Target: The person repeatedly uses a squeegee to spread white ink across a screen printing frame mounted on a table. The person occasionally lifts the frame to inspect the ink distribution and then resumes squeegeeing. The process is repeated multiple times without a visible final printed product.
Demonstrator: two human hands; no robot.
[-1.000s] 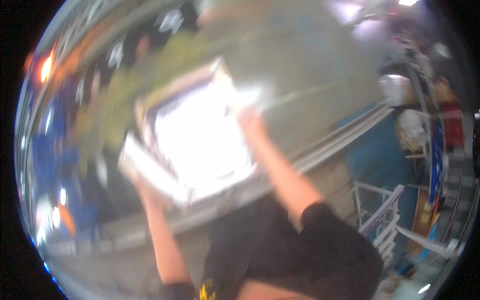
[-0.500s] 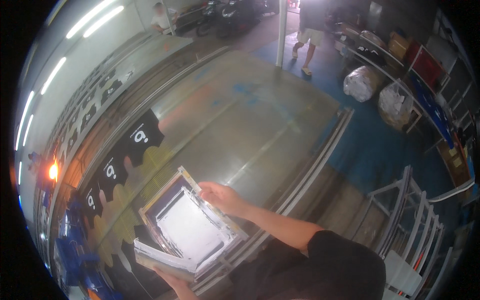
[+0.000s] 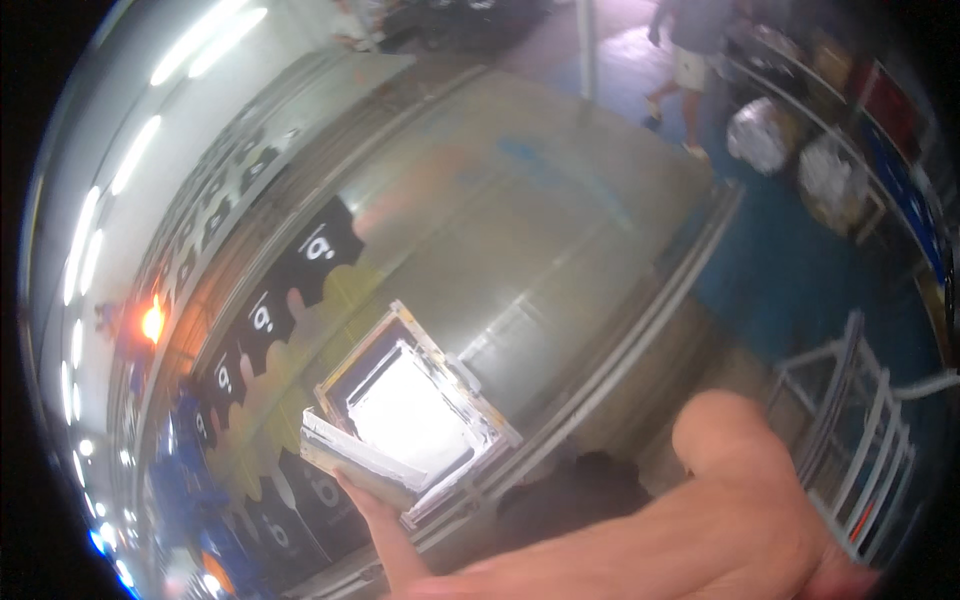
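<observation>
A rectangular screen-printing frame [image 3: 420, 400], its centre bright white and its edges smeared, is at the near side of the long metal table [image 3: 540, 230]. Along its left side lies a thick white-smeared bar [image 3: 365, 455], which looks like a squeegee. My left hand [image 3: 362, 492] has its fingers around this bar from below, partly hidden by it. My right arm and hand [image 3: 740, 470] loom very close to the camera at the lower right, off the frame; the fingers cannot be made out. Black printed pieces [image 3: 320, 240] with white marks and yellow shapes line the table's left part.
Metal rails [image 3: 660, 300] edge the table. White metal racks [image 3: 880, 440] stand at the right. Plastic-wrapped bundles [image 3: 760, 135] sit on the blue floor beside shelving. A person in shorts [image 3: 688, 60] walks beyond the table; another person [image 3: 355, 30] is at the back. A glowing orange heater [image 3: 152, 320] is at left.
My right hand has let go of the frame's right edge, and that arm has risen close to the camera. The frame appears higher in the picture. The walking person has moved right.
</observation>
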